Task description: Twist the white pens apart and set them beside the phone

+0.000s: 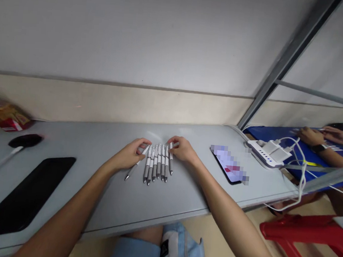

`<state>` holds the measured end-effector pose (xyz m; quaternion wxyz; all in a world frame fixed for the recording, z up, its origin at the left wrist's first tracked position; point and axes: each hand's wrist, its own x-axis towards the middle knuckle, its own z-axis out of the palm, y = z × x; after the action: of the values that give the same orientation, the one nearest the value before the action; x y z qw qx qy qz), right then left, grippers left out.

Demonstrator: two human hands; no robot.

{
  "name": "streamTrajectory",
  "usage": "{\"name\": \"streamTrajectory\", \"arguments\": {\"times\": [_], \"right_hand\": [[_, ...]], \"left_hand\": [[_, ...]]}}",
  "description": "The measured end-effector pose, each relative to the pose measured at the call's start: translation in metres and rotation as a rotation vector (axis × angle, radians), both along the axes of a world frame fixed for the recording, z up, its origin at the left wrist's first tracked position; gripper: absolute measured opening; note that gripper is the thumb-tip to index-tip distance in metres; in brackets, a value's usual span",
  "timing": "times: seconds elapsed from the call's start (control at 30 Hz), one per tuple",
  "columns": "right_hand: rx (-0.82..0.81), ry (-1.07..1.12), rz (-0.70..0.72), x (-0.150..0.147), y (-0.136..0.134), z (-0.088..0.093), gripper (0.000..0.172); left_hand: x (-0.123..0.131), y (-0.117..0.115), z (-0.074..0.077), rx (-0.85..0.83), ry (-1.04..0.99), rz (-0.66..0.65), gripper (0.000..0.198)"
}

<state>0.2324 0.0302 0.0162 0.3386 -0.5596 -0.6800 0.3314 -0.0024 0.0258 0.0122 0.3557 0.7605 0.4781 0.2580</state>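
Observation:
Several white-and-grey pens (157,163) lie side by side in a row on the grey table (159,199), tips toward me. My left hand (131,154) rests at the row's left end, fingers curled around the upper end of the leftmost pen (135,166), which slants away from the others. My right hand (182,148) sits at the row's right end, fingers bent and pinching the top of the rightmost pen (170,160).
A phone (228,165) lies right of the pens, beside a white power strip (267,153) with chargers and cables. A black tray (24,195) and black mouse-like object (25,140) are at left. Another person's hands (323,137) work on a blue surface far right. A red stool (306,234) stands below.

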Motion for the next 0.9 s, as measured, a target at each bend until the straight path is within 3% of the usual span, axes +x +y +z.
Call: {"name": "streamTrajectory", "arguments": {"times": [0.43,0.9], "right_hand": [[0.025,-0.027,0.005,-0.001,-0.001,-0.001,0.031],[0.058,0.020,-0.021,-0.011,-0.005,-0.002,0.030]], "left_hand": [[0.009,-0.004,-0.004,0.152,0.018,0.083,0.033],[0.014,-0.006,-0.002,0.238,0.054,0.077,0.028]]}}
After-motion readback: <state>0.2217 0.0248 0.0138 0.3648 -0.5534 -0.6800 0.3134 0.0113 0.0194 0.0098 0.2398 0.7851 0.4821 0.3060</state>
